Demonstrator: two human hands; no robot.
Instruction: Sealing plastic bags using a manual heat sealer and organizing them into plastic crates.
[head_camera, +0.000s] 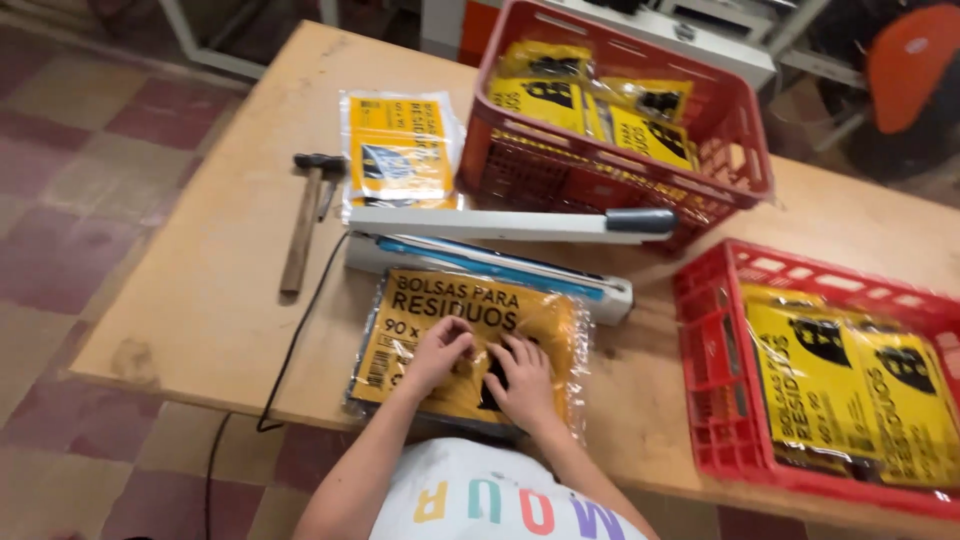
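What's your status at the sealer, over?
Left hand and right hand both flat on the yellow packet, pressing it down. Packet's top edge lies at the heat sealer, sealer arm raised. Nothing in the way; hammer off to the side.

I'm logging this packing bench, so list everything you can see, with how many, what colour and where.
Wooden table: one, light brown, fills the middle.
Impulse heat sealer: one, white with a blue strip, arm raised, centre of table.
Packet of bags: one, yellow and black in clear plastic, front edge below the sealer, under both hands.
Second packet: one, same colours, behind the sealer.
Hammer: one, wooden handle, left of the sealer.
Power cord: one, black, runs off the front edge.
Far crate: one, red, holds packets.
Near crate: one, red, right side, holds packets.
Left hand: flat on the front packet.
Right hand: flat beside it.
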